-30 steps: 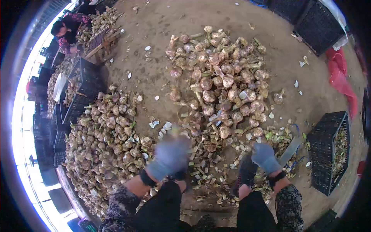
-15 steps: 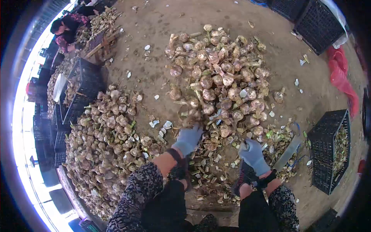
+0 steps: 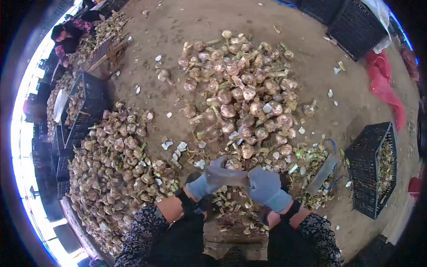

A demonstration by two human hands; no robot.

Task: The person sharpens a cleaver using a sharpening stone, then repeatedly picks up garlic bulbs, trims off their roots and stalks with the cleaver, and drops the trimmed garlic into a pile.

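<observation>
My left hand (image 3: pixel 203 183), in a blue-grey glove, is low in front of the garlic pile. Its fingers are curled and blurred, and what they hold is hidden. My right hand (image 3: pixel 268 190), gloved alike, is closed on one end of a flat grey-brown blade-like thing (image 3: pixel 229 178), smeared by motion. The far end of this thing reaches my left fingers. Just beyond both hands lies the heap of garlic bulbs (image 3: pixel 249 95) with stems. Cut stem pieces (image 3: pixel 235 202) cover the ground between my legs.
A larger pile of trimmed garlic (image 3: pixel 111 167) spreads at the left. Black crates stand at right (image 3: pixel 369 169), back right (image 3: pixel 357 29) and left (image 3: pixel 86 104). A long flat grey strip (image 3: pixel 322 175) lies on scraps. Red netting (image 3: pixel 383 82) lies at right; another person (image 3: pixel 69 38) works at far left.
My hands have come together from apart, the left drawing back from the heap and the right moving left. A bulb now lies apart on the ground at the heap's upper left.
</observation>
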